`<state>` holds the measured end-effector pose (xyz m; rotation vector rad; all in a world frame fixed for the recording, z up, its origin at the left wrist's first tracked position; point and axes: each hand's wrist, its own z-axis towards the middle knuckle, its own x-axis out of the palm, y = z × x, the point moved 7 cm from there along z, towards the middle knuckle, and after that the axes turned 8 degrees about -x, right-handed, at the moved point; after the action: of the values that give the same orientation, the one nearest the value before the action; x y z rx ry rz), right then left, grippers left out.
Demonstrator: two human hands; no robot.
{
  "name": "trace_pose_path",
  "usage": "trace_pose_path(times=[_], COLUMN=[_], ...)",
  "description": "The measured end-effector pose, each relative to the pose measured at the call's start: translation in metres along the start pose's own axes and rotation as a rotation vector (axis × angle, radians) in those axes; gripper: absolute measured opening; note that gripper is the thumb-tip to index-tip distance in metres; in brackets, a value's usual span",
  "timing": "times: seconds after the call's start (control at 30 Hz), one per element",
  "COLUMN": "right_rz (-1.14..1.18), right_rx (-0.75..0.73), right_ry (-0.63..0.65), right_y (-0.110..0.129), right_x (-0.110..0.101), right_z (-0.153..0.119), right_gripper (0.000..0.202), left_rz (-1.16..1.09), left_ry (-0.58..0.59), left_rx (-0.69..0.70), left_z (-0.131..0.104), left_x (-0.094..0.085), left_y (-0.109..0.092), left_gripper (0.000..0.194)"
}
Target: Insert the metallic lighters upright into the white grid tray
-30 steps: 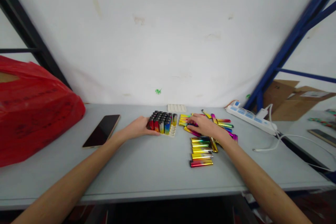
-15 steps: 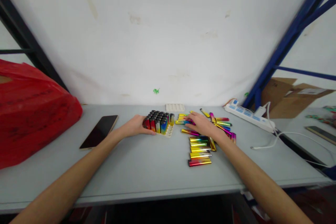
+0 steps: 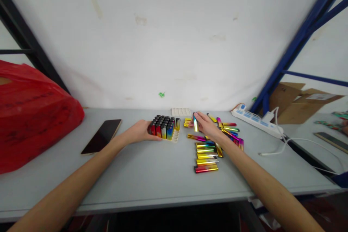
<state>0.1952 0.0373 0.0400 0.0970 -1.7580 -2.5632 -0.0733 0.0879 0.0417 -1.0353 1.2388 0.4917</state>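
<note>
Shiny multicoloured lighters (image 3: 164,125) with black tops stand upright in a white slotted tray (image 3: 175,137), whose right-hand slots show bare. My left hand (image 3: 141,130) wraps round the left side of this block, with the thumb along its near face. To the right, my right hand (image 3: 205,125) pinches one blue and gold lighter (image 3: 195,123) and holds it upright just above the table. Beneath and beside that hand lies a loose pile of lighters (image 3: 231,130). Several more lighters (image 3: 207,155) lie in a column nearer the front edge.
A second white slotted tray (image 3: 181,111) lies by the wall. At the left are a phone (image 3: 102,136) and a large red plastic bag (image 3: 35,116). A power strip (image 3: 257,120) with a white cable and a cardboard box (image 3: 301,103) are at the right.
My right hand has picked a lighter up from the pile and turned it upright. My left hand stays at the block of lighters.
</note>
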Motion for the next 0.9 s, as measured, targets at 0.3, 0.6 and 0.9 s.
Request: trace_pose_path(times=[0.3, 0.6, 0.9], right_rz=[-0.164, -0.72, -0.734], right_rx=[0.014, -0.194, -0.261], right_ry=[0.029, -0.109, -0.029], right_y=[0.01, 0.023, 0.027], right_x=[0.018, 0.012, 0.017], right_z=[-0.009, -0.009, -0.01], right_gripper=[0.049, 0.046, 0.042], left_rz=[-0.023, -0.034, -0.01], left_ry=[-0.009, -0.009, -0.003], left_rx=[-0.013, -0.021, -0.009], left_z=[0.0, 0.0, -0.001], left_x=[-0.001, -0.001, -0.002], left_y=[0.0, 0.0, -0.002], left_gripper=[0.067, 0.067, 0.068])
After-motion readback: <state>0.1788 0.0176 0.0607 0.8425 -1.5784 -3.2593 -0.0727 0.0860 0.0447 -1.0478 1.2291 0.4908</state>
